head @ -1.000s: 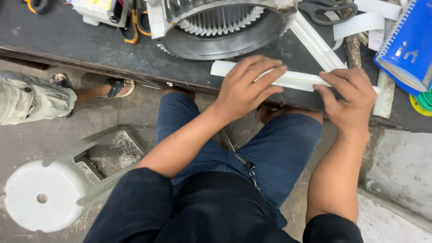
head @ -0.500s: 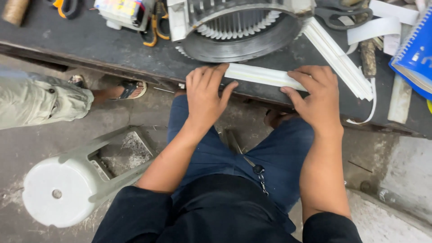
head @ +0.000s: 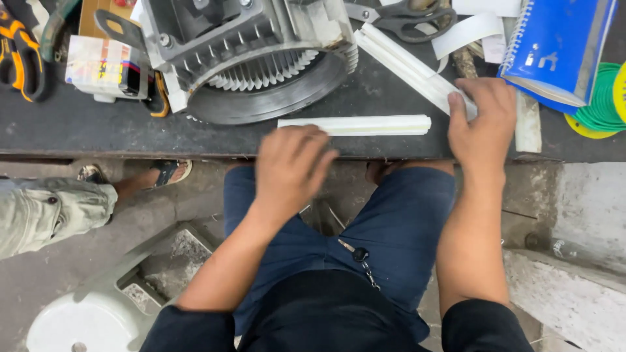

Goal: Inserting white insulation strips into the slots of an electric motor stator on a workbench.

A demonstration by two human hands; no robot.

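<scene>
Two hands are in view, the left hand (head: 290, 166) and the right hand (head: 482, 120). The desk (head: 78, 133) carries one finned metal motor housing (head: 248, 55), one pair of scissors (head: 404, 14), one blue spiral notebook (head: 554, 45), one folded white strip lying alone (head: 355, 125) and one bundle of long white strips (head: 407, 65).

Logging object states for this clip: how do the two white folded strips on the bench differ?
The near strip lies level along the bench edge; the far strip runs diagonally. No hand is on the near strip, though the left hand hovers beside it; the right hand presses the far strip's end. Both are white, long and creased.
</scene>
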